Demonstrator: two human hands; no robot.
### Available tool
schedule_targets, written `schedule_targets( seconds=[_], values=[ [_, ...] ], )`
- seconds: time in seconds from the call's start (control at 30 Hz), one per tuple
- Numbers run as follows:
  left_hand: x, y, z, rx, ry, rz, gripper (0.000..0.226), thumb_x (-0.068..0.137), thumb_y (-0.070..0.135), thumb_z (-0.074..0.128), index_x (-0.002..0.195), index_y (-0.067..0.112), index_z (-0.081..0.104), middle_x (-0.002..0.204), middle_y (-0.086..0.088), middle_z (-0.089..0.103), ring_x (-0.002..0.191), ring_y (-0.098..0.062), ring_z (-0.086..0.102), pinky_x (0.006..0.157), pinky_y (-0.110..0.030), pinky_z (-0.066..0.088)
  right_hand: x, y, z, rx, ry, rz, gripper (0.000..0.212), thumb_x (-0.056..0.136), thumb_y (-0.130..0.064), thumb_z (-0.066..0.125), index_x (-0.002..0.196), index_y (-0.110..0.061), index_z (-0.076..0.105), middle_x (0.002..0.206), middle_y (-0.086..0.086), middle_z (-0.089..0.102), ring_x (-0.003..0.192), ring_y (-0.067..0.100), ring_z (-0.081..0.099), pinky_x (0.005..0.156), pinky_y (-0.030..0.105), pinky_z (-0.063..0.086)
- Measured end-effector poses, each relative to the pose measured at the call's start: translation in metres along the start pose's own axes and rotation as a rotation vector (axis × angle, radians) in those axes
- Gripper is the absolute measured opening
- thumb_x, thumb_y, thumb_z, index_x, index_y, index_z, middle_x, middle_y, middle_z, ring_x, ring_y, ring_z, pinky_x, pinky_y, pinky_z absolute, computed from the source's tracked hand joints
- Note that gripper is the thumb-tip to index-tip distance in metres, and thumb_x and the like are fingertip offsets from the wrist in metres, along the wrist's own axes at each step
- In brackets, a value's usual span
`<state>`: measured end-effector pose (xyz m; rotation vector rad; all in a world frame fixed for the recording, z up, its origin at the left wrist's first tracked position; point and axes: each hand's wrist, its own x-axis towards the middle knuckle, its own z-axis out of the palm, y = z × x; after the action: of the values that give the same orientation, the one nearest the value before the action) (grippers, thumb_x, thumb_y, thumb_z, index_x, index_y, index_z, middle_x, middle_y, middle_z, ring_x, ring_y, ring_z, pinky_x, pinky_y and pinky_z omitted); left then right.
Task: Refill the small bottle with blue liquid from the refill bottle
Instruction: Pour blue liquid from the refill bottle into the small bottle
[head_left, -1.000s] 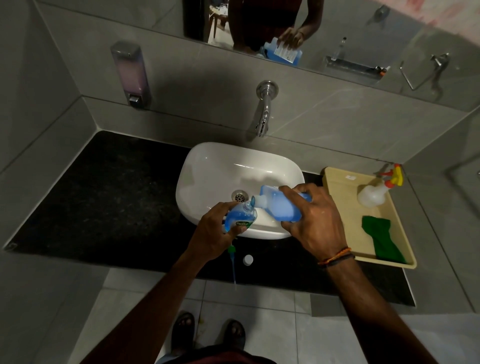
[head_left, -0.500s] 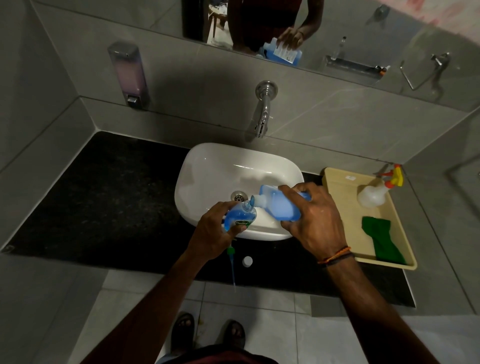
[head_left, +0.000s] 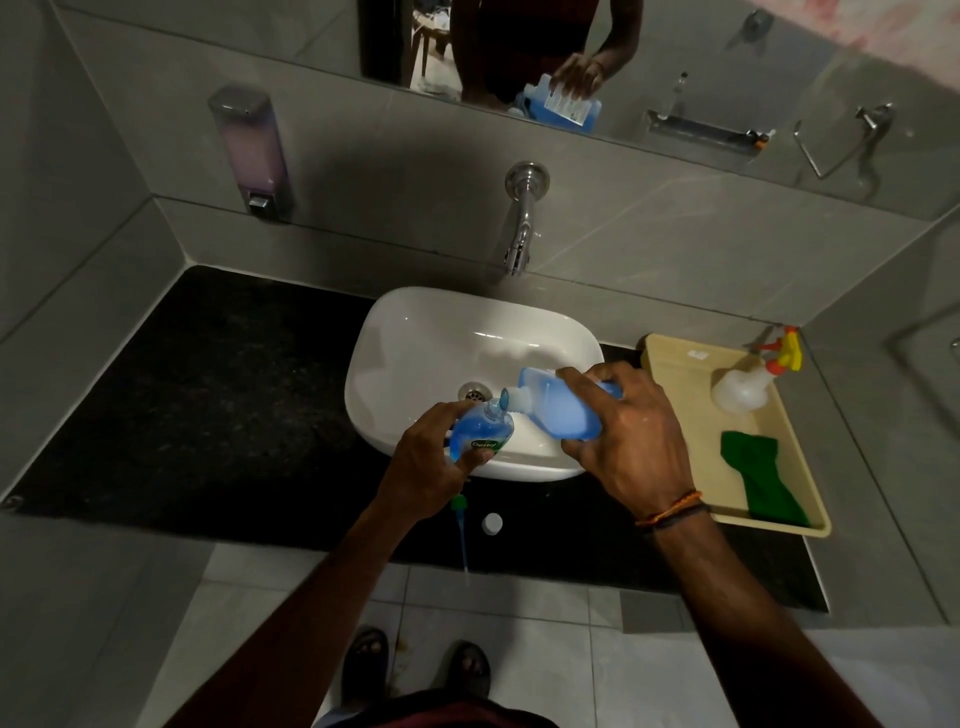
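Note:
My left hand (head_left: 434, 456) grips the small bottle (head_left: 480, 432), a clear round bottle with a green label, over the front of the white sink (head_left: 415, 332). It holds a good deal of blue liquid. My right hand (head_left: 631, 441) holds the refill bottle (head_left: 558, 408) tipped on its side, its white neck at the small bottle's mouth, and blue liquid runs across. The small bottle's pump (head_left: 460, 525), green-topped with a blue tube, and a white cap (head_left: 491, 523) lie on the black counter (head_left: 208, 415) below my hands.
A tap (head_left: 522, 228) juts from the wall above the sink. A beige tray (head_left: 675, 364) at the right holds a white spray bottle (head_left: 743, 387) and a green cloth (head_left: 758, 480). A wall soap dispenser (head_left: 249, 150) hangs at the left. A mirror (head_left: 675, 52) runs above.
Both hands and bottles stay almost still over the sink while the pouring continues. The small bottle looks slightly fuller.

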<state>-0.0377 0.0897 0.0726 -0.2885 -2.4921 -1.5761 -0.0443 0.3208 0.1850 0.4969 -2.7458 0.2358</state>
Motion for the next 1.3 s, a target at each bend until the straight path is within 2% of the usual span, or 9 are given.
schedule_targets(
  seconds=[0.47,0.73,0.93,1.3],
  values=[
    [-0.0006,-0.0019,0.0042,0.010,0.001,0.015,0.055,0.085,0.036,0.077,0.131,0.012,0.056,0.123,-0.003,0.065,0.109,-0.009,0.061,0.090,-0.022,0.056,-0.0016,0.0005,-0.0042,-0.006,-0.009,-0.002,0.082,0.057,-0.031,0.094,0.132,-0.017,0.064,0.119,0.016,0.060,0.106,0.037,0.058,0.085,0.047,0.053],
    [0.0014,-0.0056,0.0056,0.031,0.001,0.011,0.057,0.084,0.037,0.078,0.131,0.012,0.056,0.124,-0.002,0.064,0.109,-0.010,0.061,0.092,-0.031,0.058,-0.0008,0.0006,-0.0059,-0.008,-0.016,0.004,0.081,0.056,-0.030,0.093,0.130,-0.017,0.065,0.117,0.015,0.061,0.103,0.037,0.060,0.084,0.047,0.055],
    [0.0001,-0.0062,0.0060,0.027,-0.004,0.001,0.055,0.085,0.040,0.077,0.130,0.017,0.056,0.122,0.001,0.064,0.107,-0.010,0.061,0.090,-0.032,0.059,-0.0012,0.0010,-0.0064,-0.004,-0.029,0.013,0.080,0.057,-0.030,0.092,0.131,-0.018,0.065,0.117,0.014,0.060,0.104,0.037,0.059,0.085,0.046,0.054],
    [-0.0002,-0.0029,0.0049,0.006,-0.004,-0.011,0.054,0.085,0.033,0.078,0.130,0.012,0.057,0.124,-0.003,0.065,0.109,-0.014,0.062,0.091,-0.035,0.059,0.0018,-0.0018,-0.0084,-0.025,-0.052,0.020,0.082,0.056,-0.033,0.093,0.132,-0.020,0.064,0.117,0.014,0.060,0.104,0.035,0.058,0.087,0.045,0.053]
  ],
)
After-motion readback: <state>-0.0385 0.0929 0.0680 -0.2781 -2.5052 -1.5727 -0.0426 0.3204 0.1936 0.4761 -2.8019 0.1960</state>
